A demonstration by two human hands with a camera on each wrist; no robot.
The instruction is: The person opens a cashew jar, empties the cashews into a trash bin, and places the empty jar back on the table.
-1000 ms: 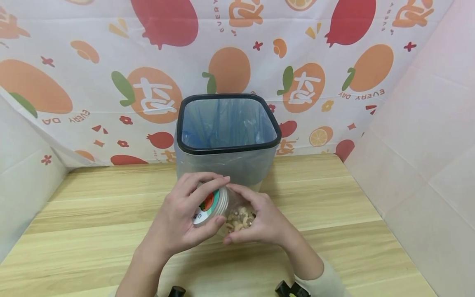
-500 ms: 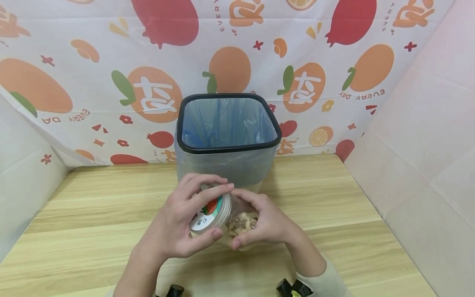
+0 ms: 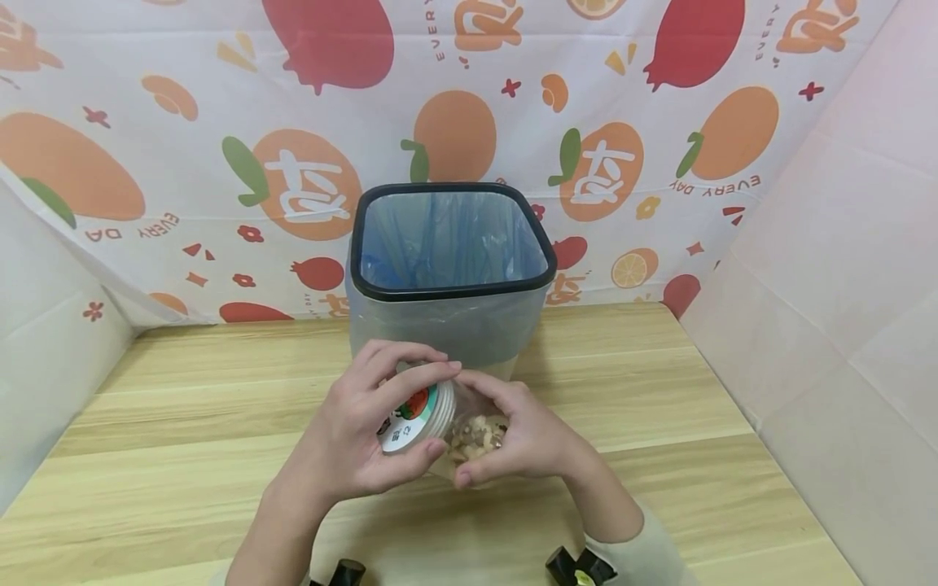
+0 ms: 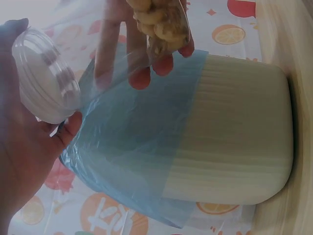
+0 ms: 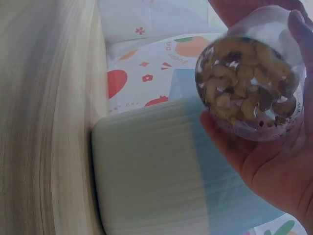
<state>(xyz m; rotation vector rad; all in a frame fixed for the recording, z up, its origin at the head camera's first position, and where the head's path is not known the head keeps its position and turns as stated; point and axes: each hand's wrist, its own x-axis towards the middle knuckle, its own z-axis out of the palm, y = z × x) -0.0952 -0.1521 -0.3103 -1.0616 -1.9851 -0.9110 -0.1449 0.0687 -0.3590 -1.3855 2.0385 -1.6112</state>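
Observation:
A clear plastic jar (image 3: 476, 435) lies tilted between both hands, its lid end toward the left. Its white screw lid (image 3: 410, 419) carries a round label with green, red and orange print. My left hand (image 3: 352, 435) grips the lid, fingers over the far edge and thumb on the near side. Round the jar's body curls my right hand (image 3: 528, 431), near the bottom end. Cashew-like nuts (image 5: 249, 88) are gathered at the jar's base in the right wrist view. In the left wrist view, the ridged lid (image 4: 46, 76) sits within the left fingers.
Just behind the hands stands a pale bin (image 4: 234, 132) with a black rim (image 3: 454, 293) and a bluish liner (image 3: 454, 236). It rests on the wood-grain table (image 3: 205, 423). A fruit-print cloth (image 3: 513, 106) hangs behind, with white panels at both sides.
The left hand's fingers and thumb have shifted around the lid, and its label has turned slightly. The jar and right hand have moved slightly toward me since a second ago.

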